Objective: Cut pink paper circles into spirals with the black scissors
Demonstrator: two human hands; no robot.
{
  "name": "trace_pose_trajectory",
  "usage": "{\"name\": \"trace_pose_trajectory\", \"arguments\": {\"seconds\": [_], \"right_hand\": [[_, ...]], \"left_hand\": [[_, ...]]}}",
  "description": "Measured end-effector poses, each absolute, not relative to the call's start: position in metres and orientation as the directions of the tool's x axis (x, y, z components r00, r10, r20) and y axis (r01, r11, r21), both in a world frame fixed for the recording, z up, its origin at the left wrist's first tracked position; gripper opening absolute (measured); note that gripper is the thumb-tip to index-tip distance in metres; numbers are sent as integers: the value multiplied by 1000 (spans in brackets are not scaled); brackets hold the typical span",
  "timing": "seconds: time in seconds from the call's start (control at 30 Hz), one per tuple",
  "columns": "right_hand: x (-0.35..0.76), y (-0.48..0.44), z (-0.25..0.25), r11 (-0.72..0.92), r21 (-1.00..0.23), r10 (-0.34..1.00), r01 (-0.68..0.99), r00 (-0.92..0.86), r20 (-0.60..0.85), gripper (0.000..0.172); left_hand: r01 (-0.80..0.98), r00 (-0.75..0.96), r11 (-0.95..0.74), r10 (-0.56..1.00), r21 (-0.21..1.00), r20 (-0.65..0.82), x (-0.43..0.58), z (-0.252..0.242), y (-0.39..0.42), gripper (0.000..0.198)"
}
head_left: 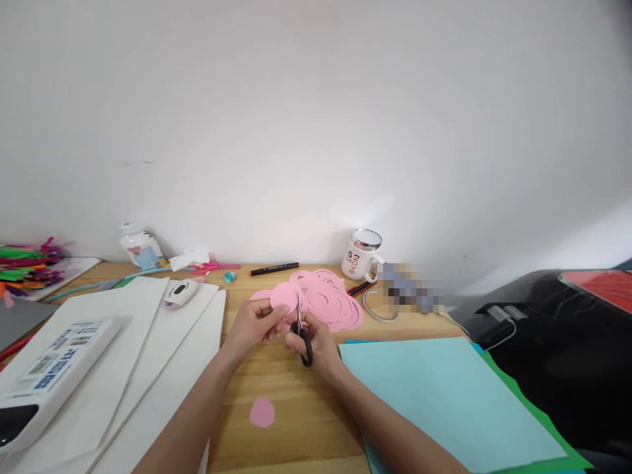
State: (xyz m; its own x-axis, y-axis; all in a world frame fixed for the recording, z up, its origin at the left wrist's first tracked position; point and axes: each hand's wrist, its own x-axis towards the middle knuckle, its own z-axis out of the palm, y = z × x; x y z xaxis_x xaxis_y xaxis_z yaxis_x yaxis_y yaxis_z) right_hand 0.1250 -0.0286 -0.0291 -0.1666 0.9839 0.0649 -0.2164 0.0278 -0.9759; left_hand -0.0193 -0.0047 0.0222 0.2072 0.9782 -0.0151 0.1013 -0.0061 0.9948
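Pinched in my left hand [254, 324] is a round pink paper piece [284, 296], held up over the wooden table. My right hand [316, 342] grips black-handled scissors [305, 342], their metal blades pointing away from me at the right edge of that paper. Just behind both hands lies a heap of pink paper rings and circles [336, 299], partly hidden by them. Nearer to me, a small pink paper scrap [262, 412] rests alone on the wood.
White sheets [192, 336] with a white box [59, 375] cover the left side. Light blue paper [434, 388] over green paper lies right. Along the wall stand a white bottle [141, 247], pink scissors [214, 267], a black marker [274, 269] and a mug [359, 255].
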Motion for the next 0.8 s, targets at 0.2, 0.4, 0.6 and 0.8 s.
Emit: {"name": "trace_pose_trajectory", "arguments": {"seconds": [0.2, 0.4, 0.6, 0.8], "right_hand": [[124, -29, -29, -10, -977, 986, -214, -164, 26, 36], [122, -29, -27, -48, -974, 983, -221, -185, -7, 36], [119, -30, -31, -43, -970, 983, -239, -186, 2, 35], [118, -32, -31, -19, -981, 981, -193, -191, 18, 34]], "left_hand": [[107, 195, -18, 981, 994, -4, -22, 17, -2, 42], [101, 152, -16, 988, 995, 0, -23, 16, -1, 44], [1, 70, -38, 997, 999, 38, -21, 21, -2, 42], [17, 130, 10, 991, 1000, -12, -15, 14, -3, 41]]}}
